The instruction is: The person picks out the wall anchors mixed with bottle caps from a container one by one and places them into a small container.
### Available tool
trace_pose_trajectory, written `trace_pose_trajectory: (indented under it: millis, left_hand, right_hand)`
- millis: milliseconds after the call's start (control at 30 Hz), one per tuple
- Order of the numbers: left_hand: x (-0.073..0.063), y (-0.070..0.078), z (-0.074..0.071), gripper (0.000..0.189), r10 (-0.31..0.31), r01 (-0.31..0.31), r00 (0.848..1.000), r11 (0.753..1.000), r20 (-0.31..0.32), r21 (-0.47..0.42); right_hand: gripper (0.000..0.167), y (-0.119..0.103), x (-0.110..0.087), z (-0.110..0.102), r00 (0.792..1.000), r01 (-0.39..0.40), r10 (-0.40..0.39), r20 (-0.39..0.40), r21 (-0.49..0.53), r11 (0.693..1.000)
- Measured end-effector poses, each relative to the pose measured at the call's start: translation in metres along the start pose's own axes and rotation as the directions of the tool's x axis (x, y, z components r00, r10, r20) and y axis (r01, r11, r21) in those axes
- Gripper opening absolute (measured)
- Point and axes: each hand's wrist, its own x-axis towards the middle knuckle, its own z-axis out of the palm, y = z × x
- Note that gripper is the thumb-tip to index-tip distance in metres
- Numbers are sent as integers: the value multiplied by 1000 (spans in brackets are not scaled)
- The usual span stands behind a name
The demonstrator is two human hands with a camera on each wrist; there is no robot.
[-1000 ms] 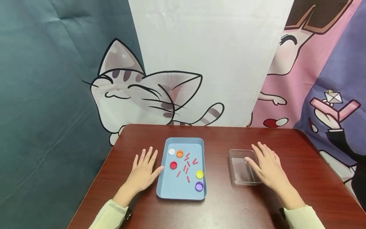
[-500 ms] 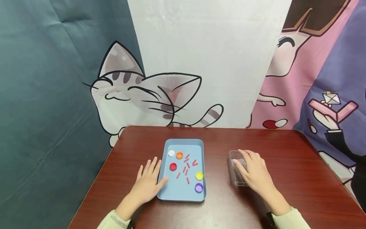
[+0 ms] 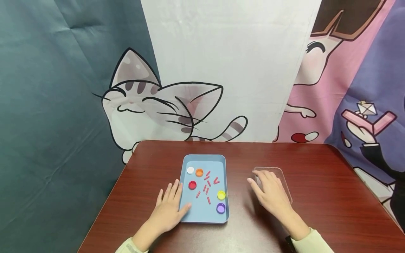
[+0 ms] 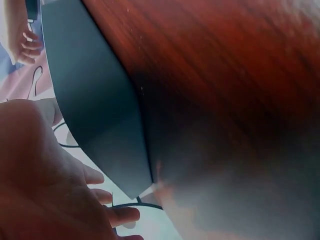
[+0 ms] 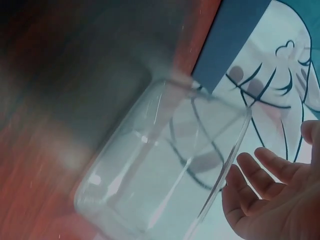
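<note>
A light blue tray (image 3: 200,215) holds a white cap (image 3: 190,170), an orange cap (image 3: 199,172), a red cap (image 3: 192,185), a yellow cap (image 3: 221,195) and a purple cap (image 3: 220,208). Several short pinkish-red sticks (image 3: 204,188) lie scattered among them. My left hand (image 3: 167,211) is at the tray's left side, fingers extended and thumb over the rim; the left wrist view shows the tray's outer wall (image 4: 100,95). Over a clear plastic box (image 3: 286,184) hovers my right hand (image 3: 271,191), fingers loosely bent. In the right wrist view its fingertips come close to the box's rim; contact cannot be told.
Both containers stand on a dark red-brown wooden table (image 3: 240,154), the box to the right of the tray. Behind the table's far edge hangs a cloth backdrop (image 3: 253,70) with cartoon figures.
My right hand has moved left across the clear box, from its right side to its left part. The left hand has shifted right, its thumb now over the tray's edge.
</note>
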Motion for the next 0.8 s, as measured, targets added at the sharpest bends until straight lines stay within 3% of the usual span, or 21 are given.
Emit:
trace_pose_trajectory:
  millis: [133, 800]
  left_hand:
    - [-2, 2, 3, 79, 22, -22, 1000, 1000, 2, 5]
    - [-8, 6, 8, 80, -17, 15, 997, 999, 70, 30]
  right_hand:
    - [39, -9, -2, 5, 1000, 12, -12, 14, -1, 1000]
    - [38, -46, -4, 30, 996, -35, 24, 92, 118, 992]
